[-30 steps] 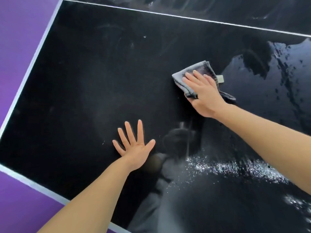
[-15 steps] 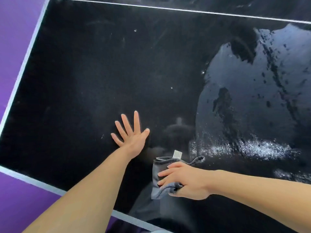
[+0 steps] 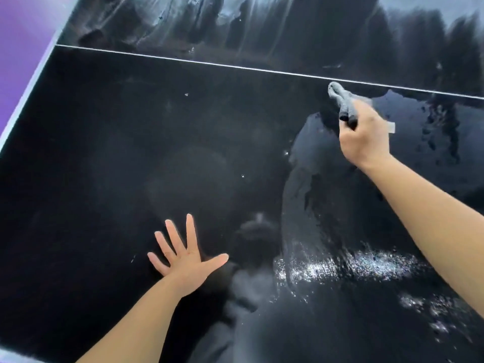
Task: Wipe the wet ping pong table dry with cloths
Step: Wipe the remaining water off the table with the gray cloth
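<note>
I am seeing only one thing here that is outside the job: a purple floor [image 3: 18, 48], which is filling the far left corner of my view as a wedge. It is narrowing as it is running toward the near side along the left edge. Its colour is shifting from a deeper violet at the left to a paler, pinkish tone further right, where light is washing over it. I cannot tell its material.

Overhead glare on wet black tabletop [image 3: 183, 142], motion-blurred edges
</note>
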Motion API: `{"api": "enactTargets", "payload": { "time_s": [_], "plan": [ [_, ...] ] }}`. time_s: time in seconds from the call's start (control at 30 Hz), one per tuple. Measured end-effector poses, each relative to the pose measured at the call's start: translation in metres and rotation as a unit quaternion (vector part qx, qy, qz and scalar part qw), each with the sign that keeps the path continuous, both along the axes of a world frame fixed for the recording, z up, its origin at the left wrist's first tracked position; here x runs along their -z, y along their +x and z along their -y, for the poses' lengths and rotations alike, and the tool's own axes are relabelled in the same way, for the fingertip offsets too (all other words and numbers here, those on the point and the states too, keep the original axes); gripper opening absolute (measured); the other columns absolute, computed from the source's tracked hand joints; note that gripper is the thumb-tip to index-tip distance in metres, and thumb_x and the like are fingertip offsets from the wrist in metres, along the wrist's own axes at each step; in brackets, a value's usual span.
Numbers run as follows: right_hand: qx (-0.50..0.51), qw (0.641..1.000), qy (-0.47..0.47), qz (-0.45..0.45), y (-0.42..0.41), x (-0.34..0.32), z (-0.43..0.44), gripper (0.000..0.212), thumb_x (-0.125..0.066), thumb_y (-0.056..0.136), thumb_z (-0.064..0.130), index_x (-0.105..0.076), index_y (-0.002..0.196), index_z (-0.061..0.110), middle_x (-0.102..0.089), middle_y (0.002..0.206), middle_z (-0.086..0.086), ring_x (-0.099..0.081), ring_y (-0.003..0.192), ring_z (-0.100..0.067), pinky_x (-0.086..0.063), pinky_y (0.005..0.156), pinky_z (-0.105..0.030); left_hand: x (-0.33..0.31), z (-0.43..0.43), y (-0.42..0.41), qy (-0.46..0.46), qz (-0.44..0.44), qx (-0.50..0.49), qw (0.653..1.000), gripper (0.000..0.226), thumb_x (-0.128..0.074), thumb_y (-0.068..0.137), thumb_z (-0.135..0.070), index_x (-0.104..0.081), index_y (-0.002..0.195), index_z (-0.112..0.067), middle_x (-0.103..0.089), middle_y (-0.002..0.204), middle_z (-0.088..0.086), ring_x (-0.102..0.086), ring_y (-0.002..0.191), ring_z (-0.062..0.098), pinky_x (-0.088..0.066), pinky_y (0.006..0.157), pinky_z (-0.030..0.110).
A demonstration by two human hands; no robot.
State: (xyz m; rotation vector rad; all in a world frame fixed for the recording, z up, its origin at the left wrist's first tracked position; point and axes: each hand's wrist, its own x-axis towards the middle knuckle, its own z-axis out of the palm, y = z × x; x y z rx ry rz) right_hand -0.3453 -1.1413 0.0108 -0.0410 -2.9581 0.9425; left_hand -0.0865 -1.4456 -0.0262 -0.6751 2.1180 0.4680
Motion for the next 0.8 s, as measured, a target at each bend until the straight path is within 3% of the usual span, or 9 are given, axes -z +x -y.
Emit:
{"api": "enactTargets", "payload": {
  "time_s": [0.07, 0.1, 0.17, 0.3, 0.43, 0.53, 0.6, 0.7, 0.8],
  "plan": [
    [-0.022, 0.993, 0.107, 0.039, -0.033, 0.029, 0.001, 0.054, -0.035, 0.089, 0.04, -0.054, 0.128, 0.008, -0.056, 0.132, -0.017, -0.049, 0.125, -0.036, -0.038, 0.101, -0.046, 0.003, 0.001, 0.001, -0.002, -0.001, -0.001, 1.0, 0.12, -0.045, 0.075, -0.09, 0.057, 0.123, -0.047, 0.068, 0.126, -0.002, 0.05, 0.136, 0.036, 0.02, 0.113, 0.064],
    [-0.022, 0.982, 0.161, 0.092, -0.048, 0.045, 0.003, 0.059, -0.036, 0.094, 0.042, -0.041, 0.145, 0.012, -0.041, 0.151, -0.012, -0.035, 0.142, -0.03, -0.029, 0.112, -0.047, 0.005, 0.001, 0.002, -0.002, 0.0, -0.001, 1.0, 0.12, -0.045, 0.075, -0.089, 0.057, 0.123, -0.047, 0.069, 0.125, -0.003, 0.05, 0.136, 0.036, 0.02, 0.113, 0.064],
    [-0.018, 0.968, 0.207, 0.143, -0.077, 0.063, 0.013, 0.065, -0.035, 0.101, 0.045, -0.016, 0.159, 0.021, -0.012, 0.167, 0.0, -0.007, 0.154, -0.02, -0.011, 0.121, -0.045, 0.007, 0.002, 0.001, -0.007, 0.003, -0.001, 1.0, 0.12, -0.045, 0.075, -0.089, 0.057, 0.123, -0.047, 0.069, 0.124, -0.003, 0.05, 0.135, 0.036, 0.02, 0.113, 0.064],
    [-0.058, 0.961, 0.201, 0.18, -0.123, 0.06, 0.044, 0.066, -0.029, 0.102, 0.052, -0.007, 0.16, 0.03, 0.002, 0.168, 0.009, 0.005, 0.154, -0.012, -0.001, 0.124, -0.042, 0.009, 0.002, 0.0, -0.007, 0.01, 0.001, 1.0, 0.121, -0.044, 0.075, -0.089, 0.058, 0.124, -0.046, 0.071, 0.122, -0.001, 0.051, 0.134, 0.037, 0.021, 0.112, 0.063],
    [-0.145, 0.948, 0.228, 0.167, -0.092, 0.061, 0.052, 0.066, -0.031, 0.103, 0.053, -0.003, 0.159, 0.035, 0.006, 0.168, 0.011, 0.009, 0.154, -0.01, 0.003, 0.123, -0.04, 0.011, 0.003, -0.001, -0.011, 0.012, -0.001, 1.0, 0.121, -0.043, 0.074, -0.091, 0.058, 0.124, -0.045, 0.071, 0.122, -0.001, 0.05, 0.135, 0.038, 0.02, 0.112, 0.064],
    [-0.218, 0.938, 0.233, 0.135, -0.028, 0.064, 0.053, 0.067, -0.03, 0.101, 0.057, -0.003, 0.159, 0.038, 0.005, 0.167, 0.015, 0.009, 0.153, -0.007, 0.004, 0.123, -0.038, 0.011, 0.003, -0.002, -0.007, 0.01, -0.008, 1.0, 0.122, -0.043, 0.073, -0.092, 0.057, 0.125, -0.045, 0.069, 0.125, 0.001, 0.05, 0.135, 0.038, 0.02, 0.112, 0.065],
    [-0.242, 0.935, 0.215, 0.145, 0.028, 0.062, 0.054, 0.071, -0.02, 0.094, 0.064, -0.002, 0.159, 0.04, 0.006, 0.166, 0.018, 0.011, 0.152, -0.004, 0.005, 0.123, -0.037, 0.008, 0.003, -0.002, 0.001, 0.003, -0.009, 1.0, 0.122, -0.043, 0.074, -0.091, 0.057, 0.126, -0.044, 0.067, 0.129, 0.003, 0.05, 0.135, 0.038, 0.02, 0.112, 0.065],
    [-0.261, 0.929, 0.196, 0.176, 0.118, 0.059, 0.057, 0.075, -0.005, 0.086, 0.068, 0.008, 0.156, 0.044, 0.015, 0.163, 0.021, 0.022, 0.148, 0.0, 0.01, 0.122, -0.038, 0.003, 0.002, -0.003, 0.006, -0.007, -0.001, 1.0, 0.121, -0.042, 0.075, -0.091, 0.053, 0.131, -0.042, 0.06, 0.142, 0.007, 0.046, 0.138, 0.038, 0.018, 0.113, 0.065],
    [-0.252, 0.931, 0.171, 0.203, 0.214, 0.053, 0.061, 0.071, -0.005, 0.088, 0.066, 0.013, 0.154, 0.046, 0.022, 0.16, 0.024, 0.027, 0.146, 0.001, 0.015, 0.12, -0.036, -0.004, 0.0, -0.003, 0.0, -0.017, 0.009, 1.0, 0.121, -0.041, 0.075, -0.092, 0.05, 0.136, -0.04, 0.052, 0.15, 0.01, 0.041, 0.141, 0.041, 0.016, 0.113, 0.066]
  ]
}}
